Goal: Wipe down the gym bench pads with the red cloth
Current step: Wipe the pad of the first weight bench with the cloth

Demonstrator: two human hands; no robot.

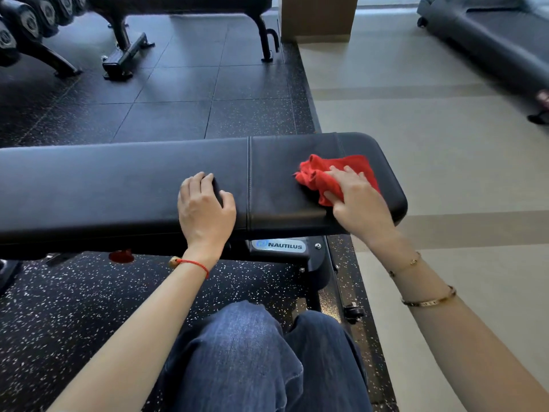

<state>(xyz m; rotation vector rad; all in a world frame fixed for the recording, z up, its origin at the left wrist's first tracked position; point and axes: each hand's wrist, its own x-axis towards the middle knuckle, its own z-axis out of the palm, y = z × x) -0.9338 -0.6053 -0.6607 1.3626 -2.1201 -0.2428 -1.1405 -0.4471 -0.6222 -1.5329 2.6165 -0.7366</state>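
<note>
Fingers of the right hand lie spread and flat on the red cloth, pressing it onto the short pad at the counter's 3 o'clock end. Left hand rests beside the seam on the long pad, fingers loosely curled, holding nothing. Second bench and dumbbell rack stand well apart at 11 o'clock; treadmill at 1 o'clock.
</note>
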